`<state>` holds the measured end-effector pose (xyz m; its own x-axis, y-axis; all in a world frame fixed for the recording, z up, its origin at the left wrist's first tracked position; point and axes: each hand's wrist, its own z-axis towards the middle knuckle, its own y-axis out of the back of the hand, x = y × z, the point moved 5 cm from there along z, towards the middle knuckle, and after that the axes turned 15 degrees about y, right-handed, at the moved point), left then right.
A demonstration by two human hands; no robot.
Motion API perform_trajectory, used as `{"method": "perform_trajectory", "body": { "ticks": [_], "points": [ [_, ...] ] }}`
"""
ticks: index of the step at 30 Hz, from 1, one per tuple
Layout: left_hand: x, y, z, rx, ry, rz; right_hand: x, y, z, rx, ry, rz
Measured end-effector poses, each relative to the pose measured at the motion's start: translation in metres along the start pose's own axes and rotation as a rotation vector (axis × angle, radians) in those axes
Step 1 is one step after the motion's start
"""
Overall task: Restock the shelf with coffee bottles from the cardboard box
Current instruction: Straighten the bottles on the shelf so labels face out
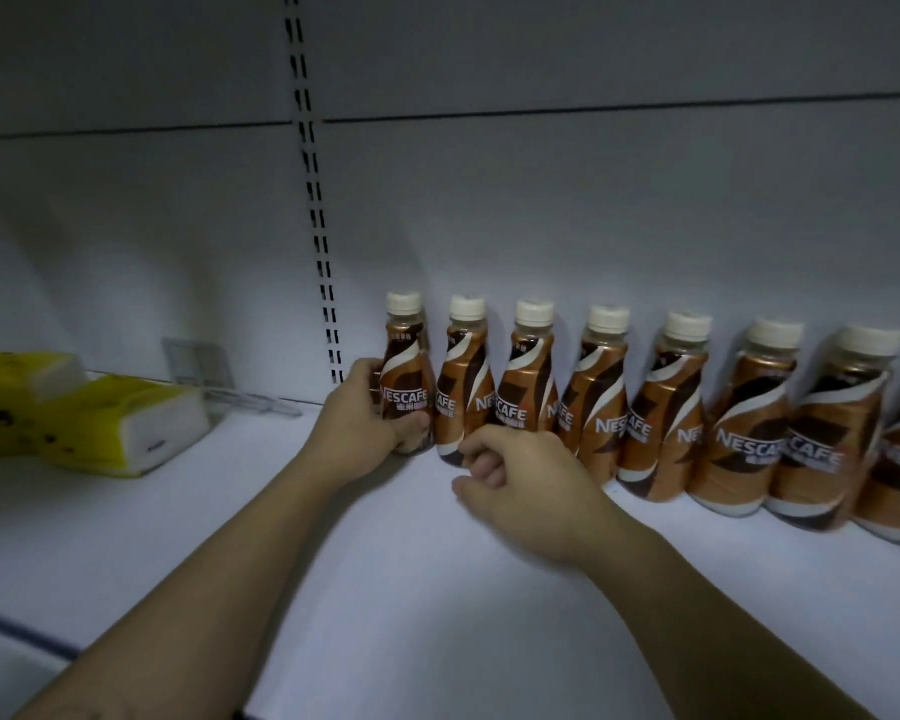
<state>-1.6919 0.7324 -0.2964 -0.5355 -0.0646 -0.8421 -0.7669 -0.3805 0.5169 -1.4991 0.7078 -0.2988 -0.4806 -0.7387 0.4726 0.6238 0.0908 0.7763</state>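
Centre of the frame, the left hand [365, 413] wraps the lower body of the end bottle [405, 376], fingers curled round its label, thumb in front near the base. That bottle stands upright on the white shelf [385, 589], at the left end of a row of bottles [671, 402] running off to the right edge, right by the slotted upright [319, 215]. The right hand [515, 480] sits just in front of the second and third bottles, fingers loosely curled, holding nothing I can make out. These look like full plastic bottles: fairly hefty, stiff, with a slick wrap. Best held round the wide lower body, not the cap. At left, yellow tissue packs [100, 418] lie well apart. No cardboard box in view.
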Motion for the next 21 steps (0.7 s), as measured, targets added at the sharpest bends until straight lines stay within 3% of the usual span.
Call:
{"method": "perform_trajectory", "body": {
  "ticks": [2,4,6,9,13,21],
  "points": [
    [-0.006,0.003,-0.009,0.025,0.028,-0.131,0.003,0.002,-0.004,-0.026,-0.004,0.025],
    [-0.024,0.027,-0.017,-0.222,-0.008,-0.174,0.007,0.006,-0.005,-0.061,0.004,0.047],
    [-0.06,0.047,-0.026,-0.431,-0.211,0.004,0.008,0.013,-0.004,-0.132,0.004,0.047],
    [-0.11,0.042,-0.025,-0.273,-0.406,0.28,0.01,0.024,-0.002,-0.272,0.001,0.05],
    [-0.131,0.024,-0.009,-0.229,-0.424,0.66,0.019,0.033,-0.006,-0.366,0.043,-0.083],
    [-0.111,0.009,-0.007,-0.28,-0.494,0.437,0.017,0.051,-0.006,-0.527,-0.054,-0.286]
  ]
}}
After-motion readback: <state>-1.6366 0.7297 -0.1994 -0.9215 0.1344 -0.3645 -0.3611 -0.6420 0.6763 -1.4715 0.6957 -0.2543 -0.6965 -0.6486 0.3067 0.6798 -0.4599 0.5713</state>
